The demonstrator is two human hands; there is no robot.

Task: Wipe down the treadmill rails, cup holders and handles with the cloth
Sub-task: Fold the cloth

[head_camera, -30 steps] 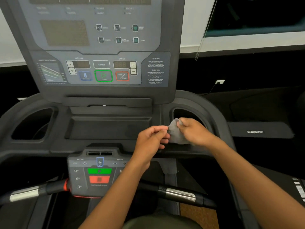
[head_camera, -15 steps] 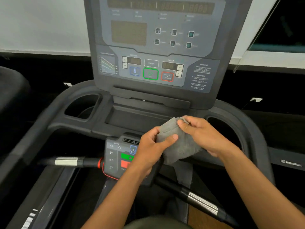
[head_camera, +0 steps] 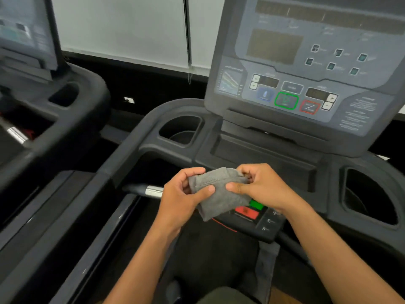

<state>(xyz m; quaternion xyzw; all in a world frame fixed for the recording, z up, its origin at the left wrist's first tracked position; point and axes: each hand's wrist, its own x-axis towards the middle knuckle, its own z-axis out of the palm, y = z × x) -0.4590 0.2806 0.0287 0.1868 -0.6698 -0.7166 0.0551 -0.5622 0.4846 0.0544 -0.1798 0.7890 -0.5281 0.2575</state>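
- I see the grey cloth (head_camera: pixel 219 191) bunched and folded, held up in the air between both hands, over the near edge of the treadmill's console deck and just above the small lower control pad (head_camera: pixel 252 212).
- My left hand (head_camera: pixel 182 194) grips the cloth's left edge: thumb across the front, fingers curled behind, closed on the fabric.
- My right hand (head_camera: pixel 260 185) pinches the upper right corner, thumb tip pressing the front and fingers curled tight over the top fold.
- The cloth's lower part hangs beneath the two thumbs and covers the left portion of the control pad; the pad's green and red buttons show to the right of it.
- The left cup holder (head_camera: pixel 180 130) sits far and left of the hands; I can make out only a dark hollow with a curved wall inside.
- The right cup holder (head_camera: pixel 370 194) lies to the right of my right forearm, well apart from the cloth; its inside is dark as well.
- A shallow tray (head_camera: pixel 263 154) runs between the cup holders, just beyond the hands; the cloth is not touching it.
- The left handle (head_camera: pixel 149 190), with its silver band, pokes out just left of my left hand.
- The main display panel (head_camera: pixel 306 69) stands at the far right, and a second treadmill (head_camera: pixel 54 119) sits at the left, blurred.
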